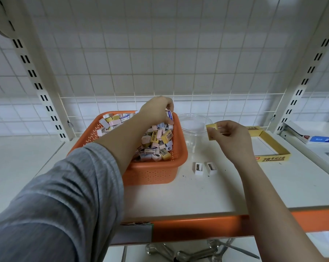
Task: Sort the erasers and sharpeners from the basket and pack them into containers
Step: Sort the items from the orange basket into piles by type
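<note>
While the left hand (156, 110) digs at the far edge of the basket (160, 173), fingers curled round a white eraser (169, 114), sorting is mid-pick. Right of the basket, the right hand (229, 137) pinches a yellow eraser (211, 130) just beside the clear tub (195, 127); it likely belongs in the yellow box (273, 146) further right. Two sharpeners (204, 168) wait beside the basket. Left fingertips are partly hidden.

Even, cool, diffuse light; soft shadows under orange basket (156, 173) at 6 o'clock. Strong fisheye bend at edges; shelf uprights (37, 84) bow. Grey sleeve (65, 195) blurred at 8 o'clock.
</note>
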`<state>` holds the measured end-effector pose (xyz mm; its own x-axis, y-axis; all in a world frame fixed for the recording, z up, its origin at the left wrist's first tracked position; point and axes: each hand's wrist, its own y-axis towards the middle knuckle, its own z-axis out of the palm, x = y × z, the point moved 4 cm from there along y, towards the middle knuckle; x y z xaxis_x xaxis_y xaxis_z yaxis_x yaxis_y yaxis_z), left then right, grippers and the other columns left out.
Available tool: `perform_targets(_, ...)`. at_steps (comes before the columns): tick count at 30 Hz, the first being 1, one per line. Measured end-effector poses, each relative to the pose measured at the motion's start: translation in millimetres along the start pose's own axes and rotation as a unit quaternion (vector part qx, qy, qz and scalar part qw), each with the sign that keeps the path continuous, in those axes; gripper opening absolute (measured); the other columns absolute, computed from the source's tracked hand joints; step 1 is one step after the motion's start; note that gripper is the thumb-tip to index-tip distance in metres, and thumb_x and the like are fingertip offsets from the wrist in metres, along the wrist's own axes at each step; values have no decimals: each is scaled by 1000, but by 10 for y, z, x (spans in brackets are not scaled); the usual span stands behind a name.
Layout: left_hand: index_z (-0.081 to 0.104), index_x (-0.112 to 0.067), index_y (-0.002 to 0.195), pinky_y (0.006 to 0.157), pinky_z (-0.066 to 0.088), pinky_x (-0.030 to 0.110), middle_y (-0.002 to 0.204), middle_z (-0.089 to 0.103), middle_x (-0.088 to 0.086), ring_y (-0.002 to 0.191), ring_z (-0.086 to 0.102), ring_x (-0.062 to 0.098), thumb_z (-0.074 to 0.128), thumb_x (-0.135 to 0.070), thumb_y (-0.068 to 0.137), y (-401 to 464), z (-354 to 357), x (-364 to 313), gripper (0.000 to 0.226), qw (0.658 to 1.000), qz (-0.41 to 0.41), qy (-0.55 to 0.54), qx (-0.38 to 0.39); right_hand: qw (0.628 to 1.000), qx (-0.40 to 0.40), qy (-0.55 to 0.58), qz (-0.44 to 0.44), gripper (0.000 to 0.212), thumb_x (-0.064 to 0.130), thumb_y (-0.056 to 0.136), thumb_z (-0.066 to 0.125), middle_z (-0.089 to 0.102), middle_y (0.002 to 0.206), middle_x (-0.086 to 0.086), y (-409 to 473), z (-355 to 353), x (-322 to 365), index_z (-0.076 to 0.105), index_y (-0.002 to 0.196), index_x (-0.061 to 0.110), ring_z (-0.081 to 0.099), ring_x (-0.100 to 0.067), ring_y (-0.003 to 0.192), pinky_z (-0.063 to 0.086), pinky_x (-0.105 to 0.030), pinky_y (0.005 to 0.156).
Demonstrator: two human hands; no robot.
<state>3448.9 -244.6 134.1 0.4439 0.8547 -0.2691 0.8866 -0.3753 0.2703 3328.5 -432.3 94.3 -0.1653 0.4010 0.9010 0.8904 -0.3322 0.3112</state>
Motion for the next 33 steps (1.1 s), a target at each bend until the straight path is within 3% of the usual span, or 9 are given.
perform_targets(3, 57, -18, 85, 56, 38, 22, 76, 51, -7, 75, 52, 15, 81, -24, 70, -45, -74, 5, 28, 999, -5, -34, -9, 1000, -5, -1, -3, 12, 26, 84, 67, 70, 71, 5, -1, -9, -1, 59, 76, 28, 65, -15, 80, 41, -20, 59)
perform_targets(7, 67, -16, 91, 65, 43, 25, 80, 55, -5, 78, 54, 12, 81, -26, 70, -113, -209, -7, 28, 996, -18, -80, -38, 1000, -19, 14, -2, 9, 28, 84, 69, 70, 68, 7, -9, -52, -18, 61, 79, 29, 66, -18, 80, 41, -22, 60)
perform_targets(13, 71, -17, 91, 57, 38, 16, 78, 58, -5, 75, 52, 11, 76, -30, 75, -307, -291, -218, 21, 988, -3, -134, -80, 998, -58, 24, 15, 11, 29, 84, 69, 67, 63, 11, -32, -236, -136, 66, 92, 21, 51, -14, 66, 38, -23, 58)
perform_targets(16, 72, -17, 89, 60, 42, 18, 81, 63, -3, 62, 52, 3, 74, -30, 78, -434, -273, -434, 18, 981, 2, -173, -91, 997, -66, 2, 26, 19, 33, 84, 68, 66, 61, 13, -51, -410, -219, 66, 99, 21, 54, -10, 62, 40, -23, 59)
perform_targets(19, 73, -13, 84, 47, 34, 7, 75, 65, -3, 47, 52, -4, 72, -23, 80, -575, -224, -684, 10, 968, -2, -224, -109, 997, -56, -45, 22, 22, 31, 87, 65, 66, 64, 10, -41, -650, -325, 68, 106, 19, 50, 1, 50, 37, -18, 51)
perform_targets(21, 72, -13, 83, 46, 35, 6, 69, 64, -10, 49, 57, -6, 71, -20, 81, -675, -154, -850, 8, 960, -18, -253, -119, 995, -25, -90, 41, 26, 29, 89, 64, 66, 77, 0, -7, -864, -428, 67, 111, 18, 55, -3, 57, 42, -20, 56)
perform_targets(24, 72, -17, 87, 62, 48, 13, 68, 63, -16, 57, 62, -5, 68, -19, 84, -820, 39, -1122, 5, 951, -40, -283, -116, 981, 84, -159, 73, 23, 25, 87, 66, 64, 77, -2, 69, -1204, -638, 68, 108, 17, 58, -16, 67, 48, -29, 72)
perform_targets(28, 70, -20, 96, 68, 50, 14, 72, 66, -12, 65, 66, -1, 64, -19, 87, -998, 388, -1535, 10, 934, -92, -324, -120, 949, 206, -236, 48, 8, 21, 84, 70, 60, 69, 5, 97, -1423, -913, 71, 87, 14, 53, -8, 63, 42, -27, 69)
perform_targets(33, 70, -19, 96, 58, 47, 11, 72, 69, -7, 69, 68, 10, 65, -19, 87, -1163, 679, -2070, 11, 918, -152, -336, -145, 930, 278, -242, -11, 15, 26, 86, 68, 57, 74, 14, 68, -1518, -1111, 72, 96, 16, 51, -2, 72, 37, -11, 61)
